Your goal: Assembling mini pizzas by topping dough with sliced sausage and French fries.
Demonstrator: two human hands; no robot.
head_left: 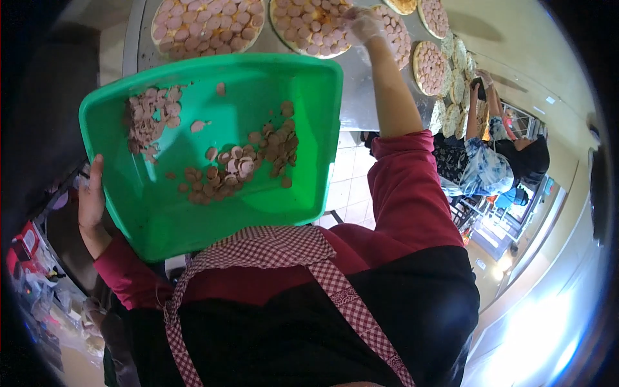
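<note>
A large green plastic tub (213, 64) is held tilted in front of me, with sausage slices (242, 164) lying in clumps at its left and right. My left hand (93, 197) grips the tub's left rim, thumb up along the edge. Beyond the tub, my right hand (365, 27), in a clear glove, reaches over a round pizza base (306, 26) covered with sausage slices. Its fingers curl down at that base's right side; anything between them is too blurred to make out. Another topped base (209, 26) lies to the left, one (394, 37) to the right.
A metal table (354, 84) carries the pizza bases; more (456, 77) stretch away to the right, several paler. A co-worker (480, 164) stands farther along, arms over the table, holding a dark object (478, 88). Bags and packages (61, 309) lie at lower left.
</note>
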